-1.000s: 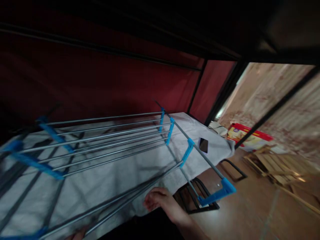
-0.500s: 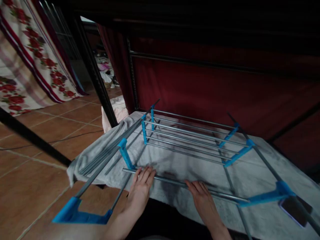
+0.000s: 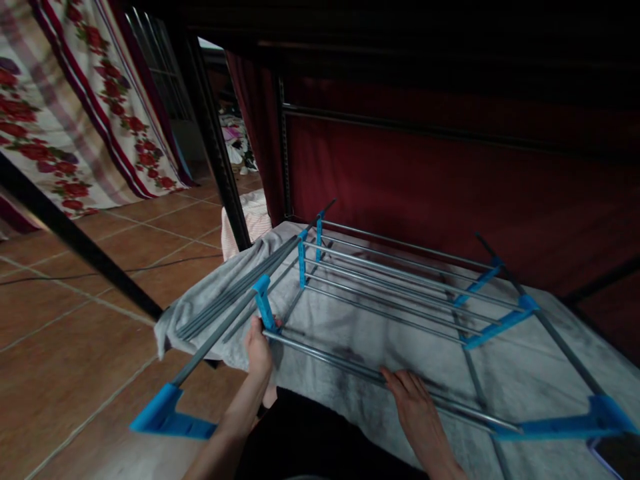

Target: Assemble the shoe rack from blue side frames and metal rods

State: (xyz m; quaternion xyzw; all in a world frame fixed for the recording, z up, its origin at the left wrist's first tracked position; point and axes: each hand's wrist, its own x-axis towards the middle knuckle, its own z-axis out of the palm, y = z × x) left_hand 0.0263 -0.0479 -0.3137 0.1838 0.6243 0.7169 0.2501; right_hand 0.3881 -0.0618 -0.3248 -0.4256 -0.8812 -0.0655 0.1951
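Observation:
A rack of grey metal tubes and blue plastic brackets, resembling a shoe rack or drying rack, lies on a grey blanket (image 3: 320, 393). My left hand (image 3: 260, 350) is closed around the lower end of a blue bracket (image 3: 264, 303), where the front metal tube (image 3: 325, 358) begins. My right hand (image 3: 415, 407) lies over that same tube, fingers curled on it, thumb hidden. At the tube's right end sits another blue bracket (image 3: 560, 427). Behind are several parallel tubes (image 3: 390, 287) joined between brackets. A corner bracket (image 3: 170, 413) juts out at the lower left.
Loose grey tubes (image 3: 235, 293) lie bundled on the blanket at left. A dark phone (image 3: 615, 457) rests at the lower right. Black frame posts (image 3: 220, 147) and a dark red curtain (image 3: 425, 180) enclose the space. Tiled floor (image 3: 100, 347) and a cable (image 3: 115, 272) are left.
My left hand has slid left along the front tube to the blue bracket at its end. My right hand stays on the tube. The view has shifted slightly left.

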